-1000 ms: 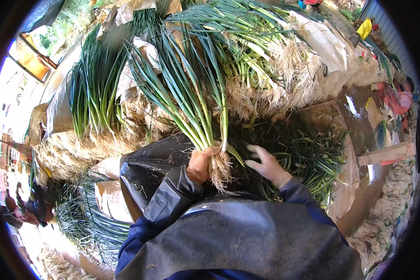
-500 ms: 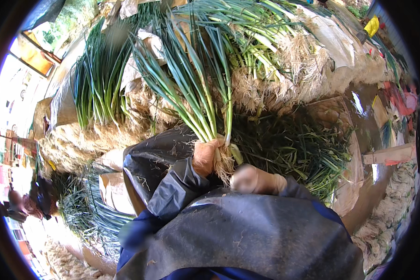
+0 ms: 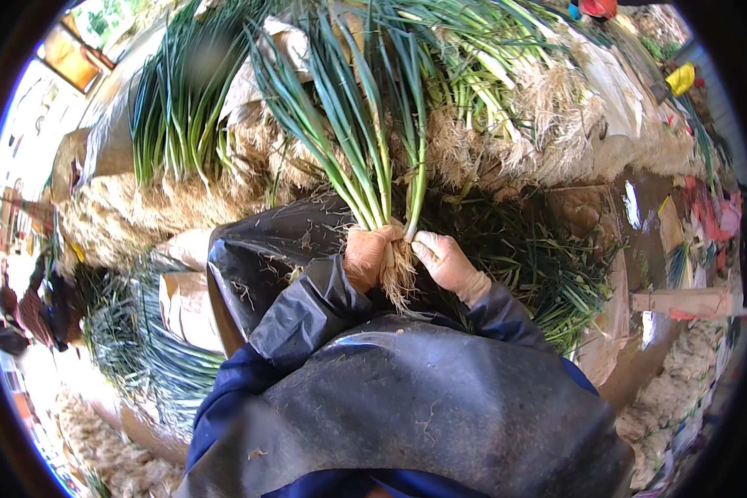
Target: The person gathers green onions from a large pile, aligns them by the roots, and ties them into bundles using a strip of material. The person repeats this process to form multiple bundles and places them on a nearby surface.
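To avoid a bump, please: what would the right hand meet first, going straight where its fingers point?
Most likely the green-onion bunch, near its roots, held in the left hand; depth is unclear.

A pale plank (image 3: 681, 301) sits at right — an orange panel (image 3: 70, 56), upper left

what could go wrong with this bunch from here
The right hand pinches by the base of a stalk; a hard tug might snap it. The left hand grips the bunch only near its roots, so stalks could slip loose. Anything dropped might get lost in the loose green leaves nearby.
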Demonstrator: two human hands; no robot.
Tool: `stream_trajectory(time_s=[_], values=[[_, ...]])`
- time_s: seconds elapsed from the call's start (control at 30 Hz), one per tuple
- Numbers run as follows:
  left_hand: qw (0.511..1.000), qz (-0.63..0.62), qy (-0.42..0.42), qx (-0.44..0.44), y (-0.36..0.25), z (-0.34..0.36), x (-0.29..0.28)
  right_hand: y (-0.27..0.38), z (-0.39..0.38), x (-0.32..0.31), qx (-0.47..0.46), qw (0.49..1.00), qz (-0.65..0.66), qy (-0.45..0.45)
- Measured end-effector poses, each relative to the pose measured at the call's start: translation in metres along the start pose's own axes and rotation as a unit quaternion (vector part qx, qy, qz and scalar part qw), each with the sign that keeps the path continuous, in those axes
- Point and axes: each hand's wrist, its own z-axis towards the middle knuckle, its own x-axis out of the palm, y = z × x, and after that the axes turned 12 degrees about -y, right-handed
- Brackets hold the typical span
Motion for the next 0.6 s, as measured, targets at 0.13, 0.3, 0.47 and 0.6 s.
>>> stream_trajectory(time_s=[0.13, 0.3, 0.47, 0.6], values=[[0.993, 0.038, -0.073, -0.089, 0.005, 0.008, 0.004, 0.048, -0.019, -0.020, 0.133, 0.950, 0.198, 0.202], [0.992, -0.077, 0.015, -0.096, 0.010, 0.014, -0.007, 0.048, -0.023, -0.037, 0.235, 0.944, 0.197, 0.118], [0.923, -0.281, 0.225, -0.138, 0.015, 0.007, -0.012, -0.020, 0.025, -0.004, 0.280, 0.889, 0.361, -0.026], [0.931, -0.244, 0.190, -0.197, 0.017, 0.008, -0.019, -0.015, 0.057, 0.012, 0.266, 0.727, 0.632, 0.034]])
